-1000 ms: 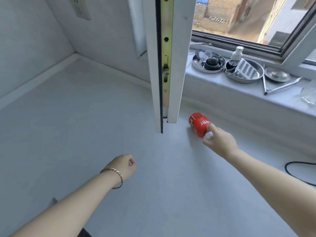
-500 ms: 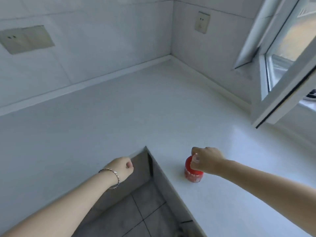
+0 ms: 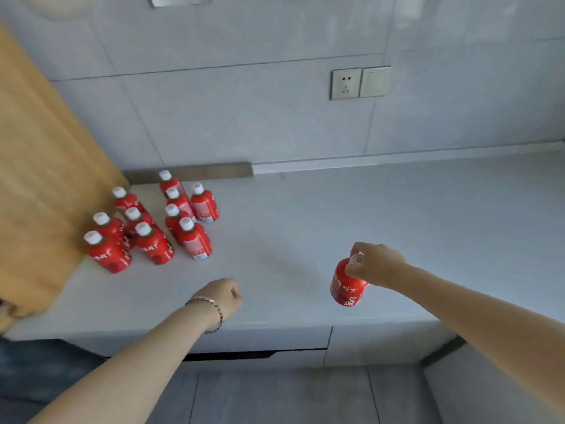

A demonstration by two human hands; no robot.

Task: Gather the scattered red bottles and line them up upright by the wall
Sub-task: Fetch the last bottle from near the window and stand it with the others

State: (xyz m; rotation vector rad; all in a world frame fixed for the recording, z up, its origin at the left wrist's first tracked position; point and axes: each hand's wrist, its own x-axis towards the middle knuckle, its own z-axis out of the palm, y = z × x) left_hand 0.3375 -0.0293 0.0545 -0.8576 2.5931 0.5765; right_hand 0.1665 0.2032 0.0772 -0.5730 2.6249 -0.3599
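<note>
Since the previous frame we have carried the red bottle [image 3: 347,284] off the countertop's inner corner beside the window, and a different wall section now faces us. Our right hand [image 3: 377,266] grips this bottle from above, fingers [image 3: 356,259] curled over its white cap, so that the body hangs roughly upright below the hand. It sits near the front edge of the countertop [image 3: 321,215], right of centre; we cannot tell whether its base touches the surface. Our left hand [image 3: 224,296] is closed in a loose fist and holds nothing. It is positioned over the front edge, left of the held bottle and well apart from it, with a bracelet [image 3: 214,312] on the wrist. Ten standing bottles [image 3: 195,240], all upright with white caps, are grouped in the back left corner of the countertop, the leftmost ones just beside a wooden panel [image 3: 39,179]. Behind them rises the tiled wall [image 3: 244,117], which carries a socket [image 3: 345,84] and a switch [image 3: 374,81] side by side. Grey floor tiles [image 3: 275,399] show below the front edge.
</note>
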